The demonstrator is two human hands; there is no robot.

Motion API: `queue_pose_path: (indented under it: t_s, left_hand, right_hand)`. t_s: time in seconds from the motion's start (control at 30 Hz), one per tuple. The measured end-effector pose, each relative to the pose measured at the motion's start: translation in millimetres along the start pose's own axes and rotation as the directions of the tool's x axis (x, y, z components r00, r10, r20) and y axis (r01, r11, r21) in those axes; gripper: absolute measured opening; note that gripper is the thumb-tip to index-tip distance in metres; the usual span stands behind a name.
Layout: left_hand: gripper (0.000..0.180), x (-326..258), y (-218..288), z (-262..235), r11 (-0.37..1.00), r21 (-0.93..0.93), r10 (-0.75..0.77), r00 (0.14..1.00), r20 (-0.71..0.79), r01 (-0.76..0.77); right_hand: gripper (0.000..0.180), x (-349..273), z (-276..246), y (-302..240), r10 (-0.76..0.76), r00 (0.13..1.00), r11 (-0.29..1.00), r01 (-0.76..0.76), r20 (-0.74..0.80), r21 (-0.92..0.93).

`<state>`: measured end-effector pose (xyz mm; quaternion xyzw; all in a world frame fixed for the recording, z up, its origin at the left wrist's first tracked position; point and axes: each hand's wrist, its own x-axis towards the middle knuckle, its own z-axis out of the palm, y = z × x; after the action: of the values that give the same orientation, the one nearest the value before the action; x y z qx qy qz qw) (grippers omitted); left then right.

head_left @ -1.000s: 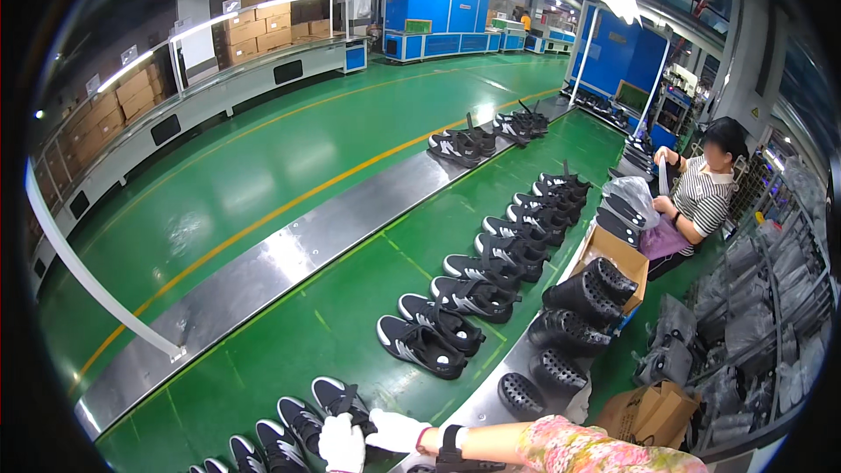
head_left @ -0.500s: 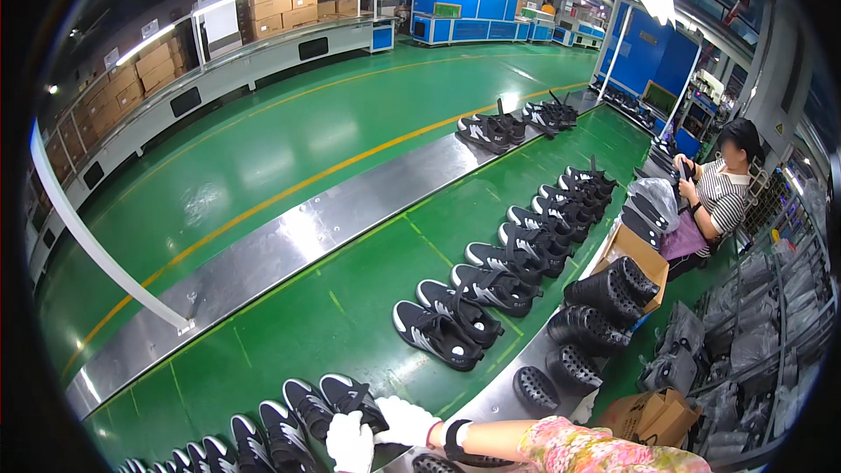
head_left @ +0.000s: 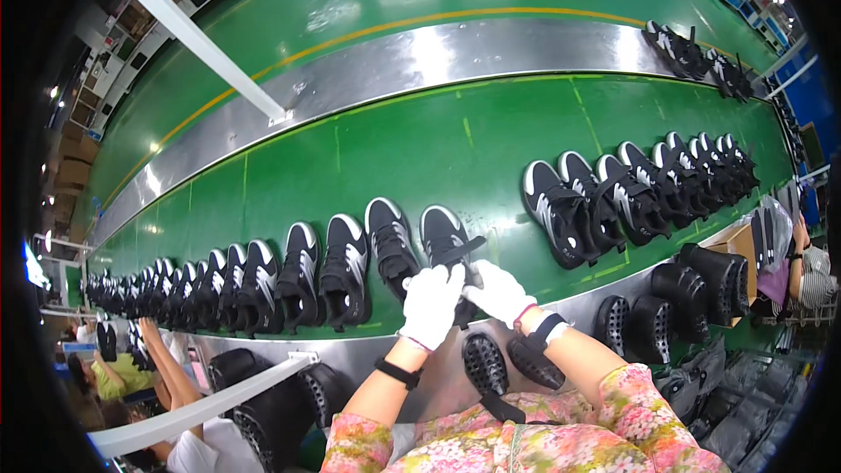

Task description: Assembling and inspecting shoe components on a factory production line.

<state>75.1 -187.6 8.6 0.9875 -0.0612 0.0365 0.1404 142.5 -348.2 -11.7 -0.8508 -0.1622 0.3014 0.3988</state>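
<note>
A black sneaker with a silver-grey toe rim (head_left: 442, 226) stands on the green belt in front of me, toe pointing away. Both my hands wear white gloves and meet at its heel end. My left hand (head_left: 433, 305) has its fingers closed at the near left of the opening. My right hand (head_left: 499, 292) is closed on the near right edge, beside a black strap (head_left: 459, 252) that sticks out across the shoe. The gloves hide the heel and the inside. Just left stands a matching sneaker (head_left: 390, 236), apart from my hands.
A long row of sneakers (head_left: 298, 276) runs left along the belt (head_left: 473, 175); another group (head_left: 561, 210) stands right. Black perforated foot-shaped pieces (head_left: 484, 363) lie along the near steel ledge. White posts (head_left: 197, 31) rise at left. Other people work at lower left and far right.
The view has swung left and down, bringing the sneaker row and both forearms into sight. My hands remain together at a sneaker, now near the middle of the picture.
</note>
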Motion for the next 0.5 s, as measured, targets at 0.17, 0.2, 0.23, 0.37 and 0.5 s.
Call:
queue_pose_path:
  t_s: [0.17,0.2,0.23,0.37,0.5]
  left_hand:
    - [0.025,4.8,1.6,-7.7,0.993,0.114,0.008,0.982,0.186,-0.029]
    - [0.025,5.2,3.6,-5.3,0.989,0.148,0.001,0.988,0.154,-0.025]
    - [0.025,5.2,5.9,-3.7,0.983,0.182,-0.004,0.993,0.122,-0.018]
    - [0.036,-11.2,7.4,6.6,0.990,0.046,-0.128,0.986,-0.107,0.134]
    - [0.044,-23.7,9.3,3.8,0.972,-0.041,-0.234,0.965,-0.122,0.230]
  right_hand:
    - [0.043,0.0,5.3,-0.7,0.063,0.995,0.998,-0.063,0.082,0.004]
    - [0.042,-0.4,1.4,-1.7,0.038,0.995,0.997,-0.044,0.095,0.071]
    - [0.042,-0.5,-1.3,-3.7,0.011,0.994,0.990,-0.026,0.107,0.137]
    - [0.049,-6.4,-15.0,11.4,-0.048,0.998,0.944,0.034,0.035,0.329]
    - [0.058,9.4,-46.8,-28.8,0.100,0.982,0.598,-0.186,0.157,0.780]
